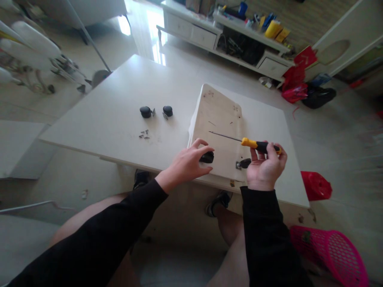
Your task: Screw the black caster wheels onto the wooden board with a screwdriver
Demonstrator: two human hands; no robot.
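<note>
My left hand [190,161] curves around a black caster wheel [207,157] at the near left corner of a pale, flat board [218,115]. Its index finger lies along the caster's upper side, while the thumb is spread apart below it. In my right hand [266,167] is a screwdriver [251,143] with a yellow and black handle, its long thin shaft pointing left over the board. Beneath that hand, a second black caster [245,163] with a metal plate sits at the near right corner. A small screw [231,122] lies on the board.
Two loose casters, one [145,112] left of the other [168,111], stand on the white table [98,115]. Several screws [144,134] lie nearby. A pink basket [332,251] and a red object [317,186] are on the floor to the right. A white cabinet [191,30] stands beyond.
</note>
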